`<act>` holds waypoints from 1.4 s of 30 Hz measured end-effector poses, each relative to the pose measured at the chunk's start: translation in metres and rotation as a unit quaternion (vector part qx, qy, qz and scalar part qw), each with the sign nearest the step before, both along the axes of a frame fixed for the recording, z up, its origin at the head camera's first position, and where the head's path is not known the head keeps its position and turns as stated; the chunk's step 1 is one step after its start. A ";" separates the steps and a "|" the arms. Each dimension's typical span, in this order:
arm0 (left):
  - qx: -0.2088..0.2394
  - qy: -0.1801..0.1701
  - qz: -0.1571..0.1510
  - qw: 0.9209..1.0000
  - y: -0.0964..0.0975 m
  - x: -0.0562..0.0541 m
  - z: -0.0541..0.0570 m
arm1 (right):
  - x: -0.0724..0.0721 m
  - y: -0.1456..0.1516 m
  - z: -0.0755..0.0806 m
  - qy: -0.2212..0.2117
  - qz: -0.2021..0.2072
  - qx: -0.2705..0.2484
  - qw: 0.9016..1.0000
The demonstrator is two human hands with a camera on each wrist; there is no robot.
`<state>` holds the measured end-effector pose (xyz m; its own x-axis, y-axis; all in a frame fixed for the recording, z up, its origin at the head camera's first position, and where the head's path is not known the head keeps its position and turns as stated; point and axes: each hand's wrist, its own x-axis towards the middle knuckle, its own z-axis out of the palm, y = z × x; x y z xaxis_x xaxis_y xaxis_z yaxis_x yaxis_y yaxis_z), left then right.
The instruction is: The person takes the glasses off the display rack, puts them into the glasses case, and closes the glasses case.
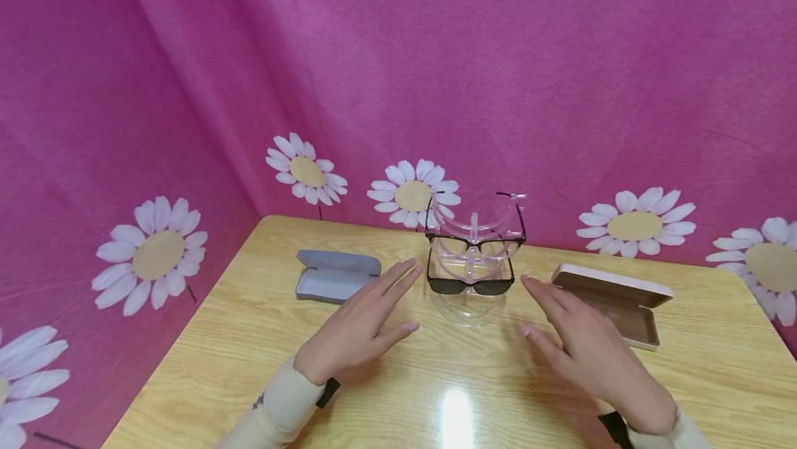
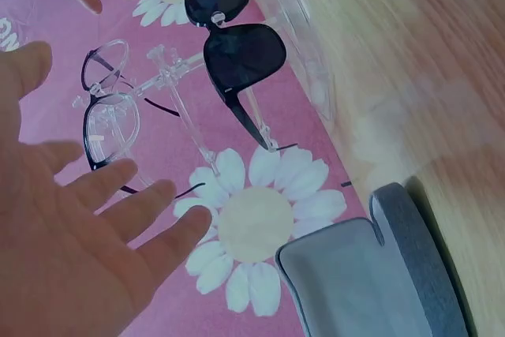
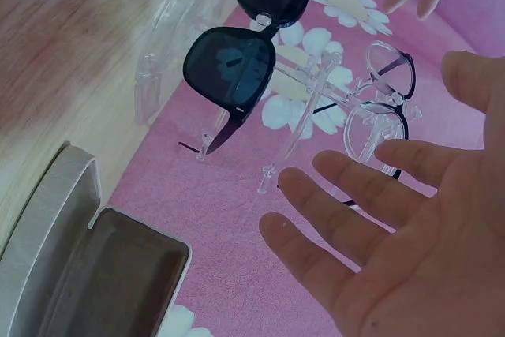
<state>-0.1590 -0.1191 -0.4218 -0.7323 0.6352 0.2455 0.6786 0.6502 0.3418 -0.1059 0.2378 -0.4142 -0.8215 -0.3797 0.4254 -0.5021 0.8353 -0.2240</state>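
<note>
A clear plastic glasses stand (image 1: 471,315) is on the wooden table in the head view, between my two hands. Clear-lensed eyeglasses with a dark frame (image 1: 474,244) sit on its upper tier, and dark sunglasses (image 1: 471,287) rest on the tier below. My left hand (image 1: 361,328) is to the left of the stand, fingers extended and holding nothing. On the other side, my right hand (image 1: 588,342) also has its fingers stretched out, with nothing in it. Both wrist views show bare palms facing the stand.
Behind my left hand lies an opened grey-blue glasses case (image 1: 330,284). An opened brown-lined case (image 1: 635,317) lies beyond my right hand. A pink curtain with printed daisies (image 1: 498,89) hangs along the table's back and left edges.
</note>
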 end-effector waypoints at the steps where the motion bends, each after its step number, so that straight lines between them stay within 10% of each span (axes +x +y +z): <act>1: 0.007 -0.001 0.003 1.000 0.001 -0.001 0.000 | -0.001 0.000 0.001 -0.004 -0.002 -0.003 1.000; 17: 0.087 -0.029 0.062 0.994 0.014 -0.014 0.009 | -0.016 -0.002 0.013 -0.044 -0.026 -0.046 0.998; 42: 0.303 -0.111 0.080 0.943 0.039 -0.047 0.017 | -0.058 -0.004 0.022 -0.085 -0.031 -0.261 0.961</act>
<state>-0.2059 -0.0797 -0.4043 -0.8831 0.3047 0.3566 0.4559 0.3785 0.8055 -0.1636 0.2337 -0.3920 -0.9100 -0.1001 0.4023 -0.3747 0.6138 -0.6949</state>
